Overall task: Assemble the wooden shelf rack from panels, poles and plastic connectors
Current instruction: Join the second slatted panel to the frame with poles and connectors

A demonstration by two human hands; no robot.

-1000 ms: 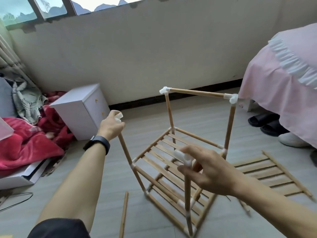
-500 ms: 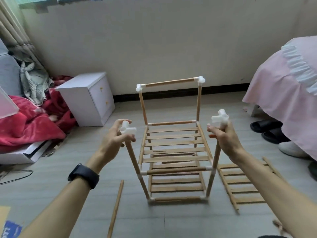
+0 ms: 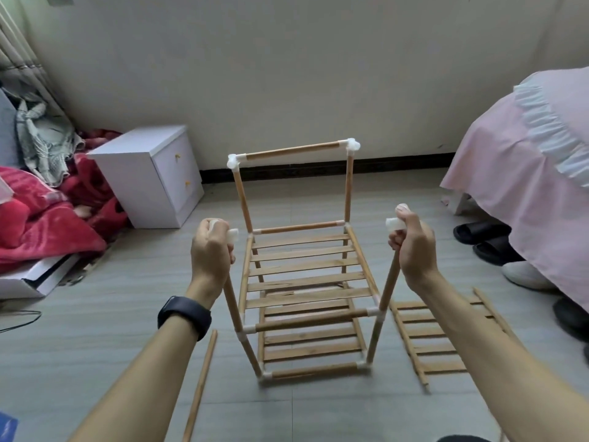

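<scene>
A red blanket (image 3: 38,218) and a white cabinet (image 3: 149,177) sit well to the left of the left hand (image 3: 212,250), and a loose pole (image 3: 200,384) lies on the floor below its wrist. The left hand is clamped round the top of the rack's front-left pole (image 3: 234,311), a white connector (image 3: 233,234) poking out beside it. The rack (image 3: 302,279) stands on the floor between the hands. The right hand (image 3: 414,247) grips the front-right pole (image 3: 387,291), thumb up against a second connector (image 3: 393,223). A spare slatted panel (image 3: 427,342) lies flat on the floor below that hand.

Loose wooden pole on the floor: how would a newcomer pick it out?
Start at the half-built wooden shelf rack standing mid-floor. Just left of its base, a bare round wooden pole lies flat on the tiles. Unlike the rack's poles, it is attached to nothing.
</scene>
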